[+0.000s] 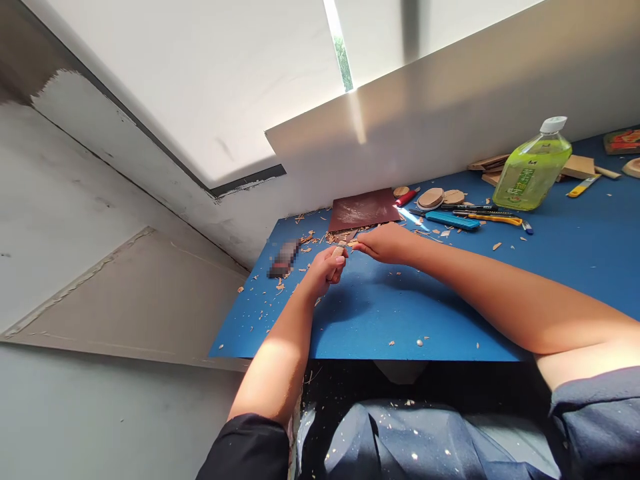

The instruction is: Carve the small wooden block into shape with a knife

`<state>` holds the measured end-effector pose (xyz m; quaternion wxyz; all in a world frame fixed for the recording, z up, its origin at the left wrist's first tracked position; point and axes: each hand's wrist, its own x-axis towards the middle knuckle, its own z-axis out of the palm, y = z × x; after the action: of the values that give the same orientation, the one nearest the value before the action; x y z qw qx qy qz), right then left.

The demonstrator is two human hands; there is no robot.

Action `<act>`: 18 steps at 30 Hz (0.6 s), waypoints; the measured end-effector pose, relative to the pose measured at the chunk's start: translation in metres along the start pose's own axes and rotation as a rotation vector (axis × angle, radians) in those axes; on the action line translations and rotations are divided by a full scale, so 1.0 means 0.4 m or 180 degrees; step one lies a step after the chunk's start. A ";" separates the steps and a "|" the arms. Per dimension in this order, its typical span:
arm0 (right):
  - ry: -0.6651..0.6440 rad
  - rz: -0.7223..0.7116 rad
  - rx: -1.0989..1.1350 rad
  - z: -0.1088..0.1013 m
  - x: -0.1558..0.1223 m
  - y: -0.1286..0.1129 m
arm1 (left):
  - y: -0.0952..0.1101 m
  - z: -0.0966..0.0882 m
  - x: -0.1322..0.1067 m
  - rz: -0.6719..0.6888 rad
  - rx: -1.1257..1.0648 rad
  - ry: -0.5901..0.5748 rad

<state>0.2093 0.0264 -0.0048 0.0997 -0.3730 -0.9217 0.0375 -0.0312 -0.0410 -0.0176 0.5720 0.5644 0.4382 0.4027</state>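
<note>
My left hand [327, 272] is closed around a small piece of pale wood [339, 251], whose end shows above the thumb. Just to its right, over the blue tabletop, my right hand [384, 243] is closed in a pinch. Its fingertips almost meet the wood, and a small wood-coloured bit shows beside them. What the right fingers grip is too small and too covered to make out. Behind both hands lies a dark red sheet of sandpaper [365, 209], dusted with pale powder. Wood shavings [313, 239] are scattered around the hands.
Right of the sandpaper lie a red-handled tool [407, 197], round wood pieces [431, 197], a teal cutter [453, 221] and several pens. A bottle of green drink [533, 167] stands further right, near wood blocks [577, 167] and a yellow cutter [583, 187]. A blurred dark object [284, 259] lies left.
</note>
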 end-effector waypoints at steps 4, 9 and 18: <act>0.0030 -0.0039 -0.0009 0.001 0.003 0.009 | 0.006 -0.016 0.000 -0.0303 -0.0378 -0.0255; -0.0007 -0.0046 -0.0004 -0.007 0.007 0.005 | 0.006 -0.028 0.009 -0.0600 -0.0667 -0.0394; -0.0094 0.0496 -0.0242 -0.001 0.004 0.108 | 0.057 -0.076 -0.032 -0.0189 -0.1486 -0.0153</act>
<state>0.2375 0.0585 -0.0101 0.0686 -0.4465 -0.8920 0.0156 -0.0631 -0.0435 0.0062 0.7088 0.4132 0.3359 0.4626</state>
